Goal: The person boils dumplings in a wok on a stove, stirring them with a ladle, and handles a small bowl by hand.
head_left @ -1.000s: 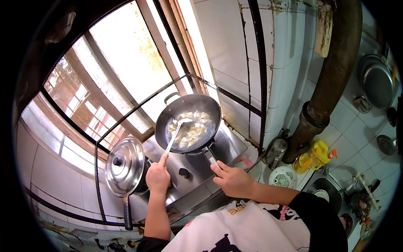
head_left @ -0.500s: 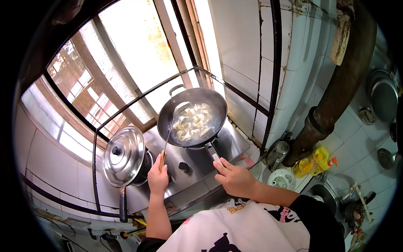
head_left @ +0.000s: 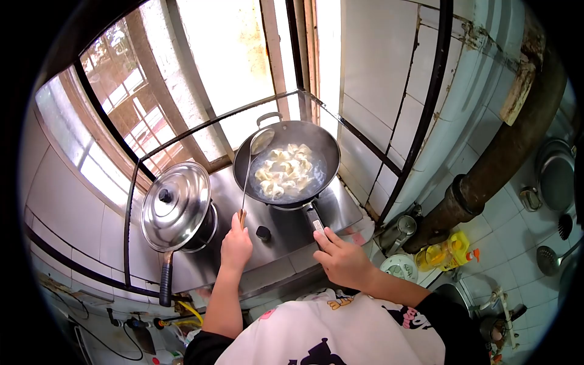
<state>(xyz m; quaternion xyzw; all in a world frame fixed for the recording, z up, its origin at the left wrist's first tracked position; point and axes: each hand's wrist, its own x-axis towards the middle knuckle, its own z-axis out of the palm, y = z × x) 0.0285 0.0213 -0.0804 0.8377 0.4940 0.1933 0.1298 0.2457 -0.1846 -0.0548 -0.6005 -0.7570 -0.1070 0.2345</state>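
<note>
My left hand (head_left: 236, 248) is closed around the wooden grip of a long metal ladle (head_left: 246, 182). The ladle's head rests against the upper left inside wall of a dark wok (head_left: 333, 146), above the water. Pale dumplings (head_left: 285, 171) sit clustered in the steaming, bubbling water. With its fingers at the end of the wok's handle (head_left: 313, 216), my right hand (head_left: 342, 258) grips the handle from the near right side. The wok stands upright on the right burner of a steel stove (head_left: 286, 237).
A lidded pan (head_left: 176, 204) occupies the left burner, its black handle (head_left: 165, 283) jutting toward me. A dark metal frame (head_left: 389, 161) surrounds the stove beside the window. To the right are a patterned white bowl (head_left: 398, 267), a yellow oil bottle (head_left: 444, 250) and a thick brown pipe (head_left: 493, 164).
The ladle's head has lifted out of the water beside the dumplings to the wok's upper left wall. My right hand stays at the wok handle. The camera view has shifted slightly.
</note>
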